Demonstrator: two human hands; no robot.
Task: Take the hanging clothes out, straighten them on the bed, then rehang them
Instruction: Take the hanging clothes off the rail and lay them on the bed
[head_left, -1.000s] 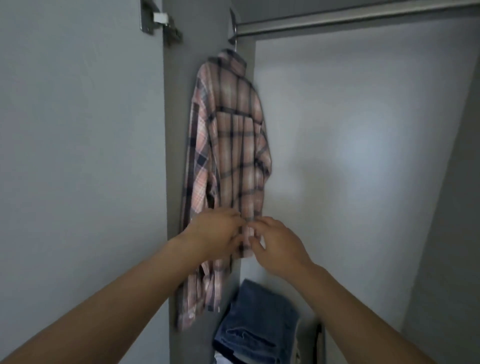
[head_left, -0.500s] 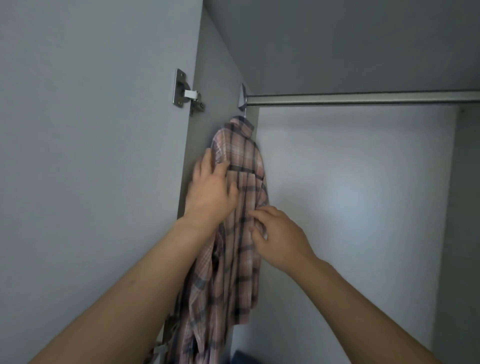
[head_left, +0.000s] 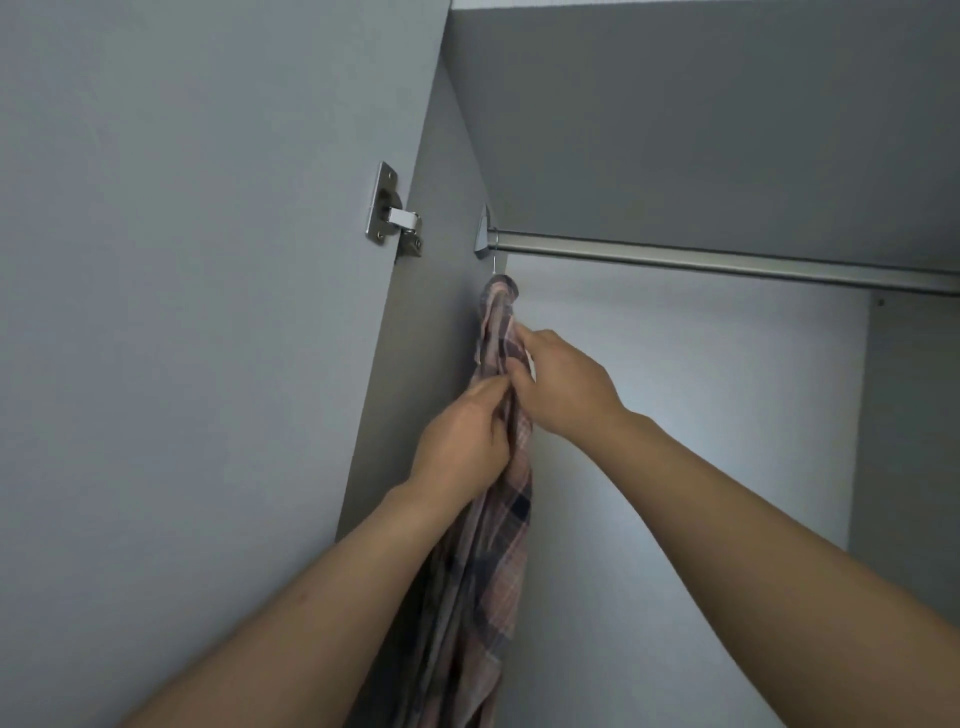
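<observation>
A pink and dark plaid shirt (head_left: 488, 571) hangs edge-on from a thin wire hanger hook (head_left: 494, 252) at the far left end of the metal closet rail (head_left: 727, 262). My left hand (head_left: 462, 441) is closed on the shirt's fabric below the shoulders. Just above it, my right hand (head_left: 561, 382) pinches the cloth near the collar. Both hands touch each other at the shirt. The hanger's body is hidden inside the shirt.
The open wardrobe door (head_left: 182, 338) fills the left, with a metal hinge (head_left: 395, 218) on it. The wardrobe's side panel (head_left: 436, 291) stands right behind the shirt. The white back wall (head_left: 701, 415) and the rail stretch to the right.
Both hands rose from the shirt's hem to its upper part, and the view tilted upward. The shirt turned from facing me to edge-on, and the hands closed together on it.
</observation>
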